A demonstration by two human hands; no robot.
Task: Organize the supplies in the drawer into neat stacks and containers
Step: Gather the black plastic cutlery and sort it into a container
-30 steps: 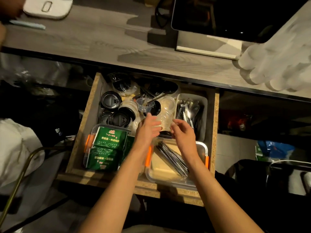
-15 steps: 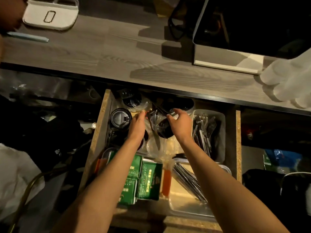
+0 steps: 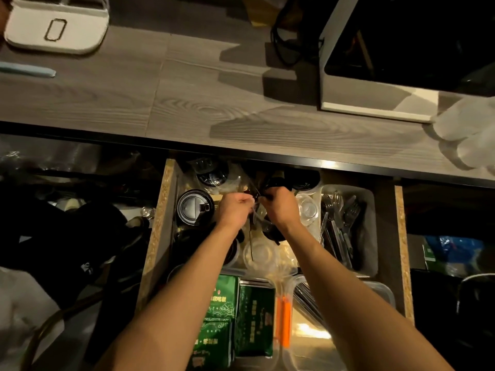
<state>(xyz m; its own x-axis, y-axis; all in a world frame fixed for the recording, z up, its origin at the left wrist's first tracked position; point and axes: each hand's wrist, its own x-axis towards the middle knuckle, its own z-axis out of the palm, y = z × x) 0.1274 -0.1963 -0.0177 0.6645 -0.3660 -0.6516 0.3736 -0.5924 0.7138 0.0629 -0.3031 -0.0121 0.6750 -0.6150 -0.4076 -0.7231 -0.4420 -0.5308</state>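
An open wooden drawer (image 3: 156, 236) holds black cup lids (image 3: 195, 207), clear plastic cups (image 3: 258, 254), a clear bin of cutlery (image 3: 345, 226), green packets (image 3: 241, 314) and a clear box with orange clips (image 3: 284, 317). Both hands are deep at the drawer's back middle, close together. My left hand (image 3: 234, 208) has curled fingers and pinches a thin clear plastic piece. My right hand (image 3: 280, 206) grips a dark item beside it; what it is stays hidden under the fingers.
A grey wood-grain counter (image 3: 187, 103) runs above the drawer, carrying a white case (image 3: 56, 25), a pale blue pen (image 3: 26, 70), a white-framed black appliance (image 3: 401, 54) and stacked white cups (image 3: 468, 135) at the right edge. Dark clutter fills the space left of the drawer.
Both hands moved from the clear cup in mid-drawer to the back of the drawer and closed on small items there. The view tilted closer to the drawer.
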